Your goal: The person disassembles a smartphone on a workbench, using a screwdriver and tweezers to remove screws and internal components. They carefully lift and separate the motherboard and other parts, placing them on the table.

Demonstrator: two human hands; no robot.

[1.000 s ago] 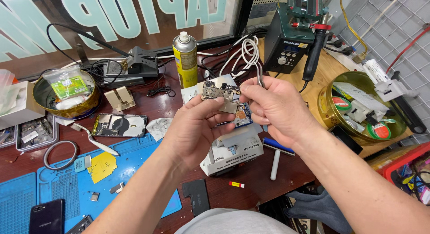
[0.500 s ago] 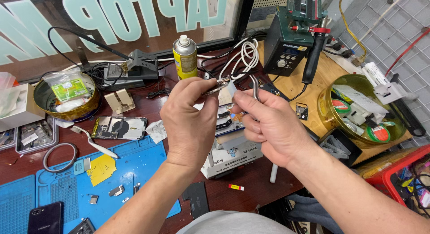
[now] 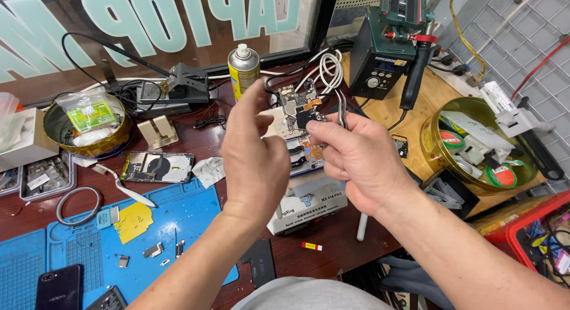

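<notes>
I hold a small phone circuit board (image 3: 295,106) up over the bench, pinched at its lower right edge by my right hand (image 3: 356,161). Metal tweezers (image 3: 341,108) stick up from the same hand, just right of the board. My left hand (image 3: 252,159) is raised next to the board's left edge, thumb and fingers apart and gripping nothing. Whether its fingertips touch the board is hidden behind the hand. Under both hands, a white box-shaped holder (image 3: 309,204) stands on the dark red table.
A yellow spray can (image 3: 243,70) and a soldering station (image 3: 383,55) stand at the back. Brass bowls of parts sit at the right (image 3: 436,161) and left (image 3: 65,144). An opened phone shell (image 3: 157,166) lies above a blue work mat (image 3: 178,221). A red crate (image 3: 525,227) is at the right.
My left hand has let go of the board and opened. The right hand now carries the board, raised slightly higher and closer to the spray can.
</notes>
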